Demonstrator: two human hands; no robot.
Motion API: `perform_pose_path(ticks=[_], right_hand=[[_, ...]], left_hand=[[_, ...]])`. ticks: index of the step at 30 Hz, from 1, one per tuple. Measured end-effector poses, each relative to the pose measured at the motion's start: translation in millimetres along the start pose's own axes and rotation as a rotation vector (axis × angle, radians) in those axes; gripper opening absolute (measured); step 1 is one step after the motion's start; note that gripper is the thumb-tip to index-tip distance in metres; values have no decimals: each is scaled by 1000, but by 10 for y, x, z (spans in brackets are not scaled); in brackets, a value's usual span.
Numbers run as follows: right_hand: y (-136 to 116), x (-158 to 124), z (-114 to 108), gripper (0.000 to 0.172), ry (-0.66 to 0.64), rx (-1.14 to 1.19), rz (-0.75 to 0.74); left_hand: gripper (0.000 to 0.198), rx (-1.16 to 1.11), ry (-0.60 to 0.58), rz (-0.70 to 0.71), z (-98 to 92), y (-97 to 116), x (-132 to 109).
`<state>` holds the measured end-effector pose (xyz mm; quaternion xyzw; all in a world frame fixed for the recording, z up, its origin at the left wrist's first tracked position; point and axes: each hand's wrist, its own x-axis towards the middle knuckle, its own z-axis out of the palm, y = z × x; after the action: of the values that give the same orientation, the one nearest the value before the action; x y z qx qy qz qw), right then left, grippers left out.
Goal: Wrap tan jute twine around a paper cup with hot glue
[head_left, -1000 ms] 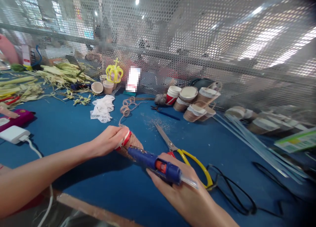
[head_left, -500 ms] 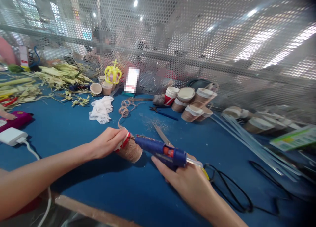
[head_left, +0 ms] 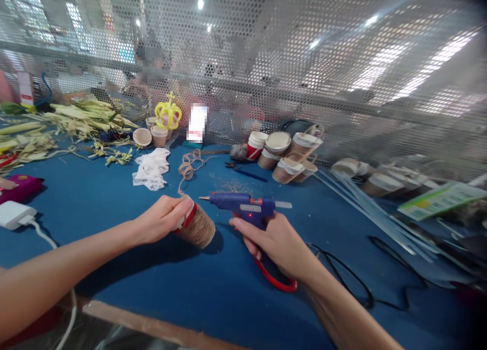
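Note:
My left hand grips a paper cup by its rim end. The cup lies tilted on its side, wound with brown twine below a red band. A strand of twine runs from the cup to a loose tangle behind it. My right hand is wrapped round the handle of a blue hot glue gun. Its metal nozzle points left, just above and apart from the cup, and a clear glue stick pokes out at the back. Red-handled scissors lie under my right hand, their blades mostly hidden.
Several twine-wrapped cups and pliers stand or lie at the back. White cloth, dried husks and a yellow crown are on the left. Clear glue sticks and a black cable lie right, before a perforated metal screen.
My right hand has drawn the glue gun's nozzle up and off the cup's red band, turning the gun upright. The red scissor handle now shows. My left hand still holds the cup.

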<state>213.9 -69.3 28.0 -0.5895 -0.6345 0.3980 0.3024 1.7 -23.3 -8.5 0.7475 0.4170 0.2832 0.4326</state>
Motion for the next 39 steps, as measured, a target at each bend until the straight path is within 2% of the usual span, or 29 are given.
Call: perform_pose_path(ticks=[2, 4, 8, 11, 15, 17, 20, 23, 27, 29, 32, 36, 39], right_hand=[[14, 64, -77, 20, 40, 135, 6], [51, 173, -183, 18, 145, 218, 61], [238, 489, -424, 16, 337, 140, 176], [445, 716, -533, 23, 370, 22, 289], [638, 882, -560, 28, 371, -130, 414], [637, 898, -556, 30, 373, -209, 428], [488, 853, -510, 30, 374, -308, 368], [214, 764, -342, 24, 270, -321, 215], [-148, 683, 48, 38, -100, -167, 7], [-261, 692, 227, 45, -252, -67, -45], [-343, 754, 390, 46, -392, 61, -72], [-368, 794, 422, 23, -454, 222, -97], [-346, 733, 358, 10, -361, 312, -128]], left_hand=[[46, -16, -3, 3, 1, 1, -2], [46, -31, -1, 9, 2, 0, -3], [44, -50, 8, 4, 1, -6, -10], [45, -46, 18, -13, 1, -6, -16], [46, -34, 13, -22, 2, 2, -18], [45, -22, 9, -2, 0, 6, -16], [45, -3, -15, 31, -4, 5, -10], [45, 25, -52, 61, -8, 5, -13], [39, 122, -75, 193, -18, 38, -44], [37, 178, -92, 263, -22, 61, -61], [36, 244, -123, 341, -21, 78, -71], [36, 257, -127, 370, -24, 62, -58], [38, 191, -139, 285, -40, 51, -44]])
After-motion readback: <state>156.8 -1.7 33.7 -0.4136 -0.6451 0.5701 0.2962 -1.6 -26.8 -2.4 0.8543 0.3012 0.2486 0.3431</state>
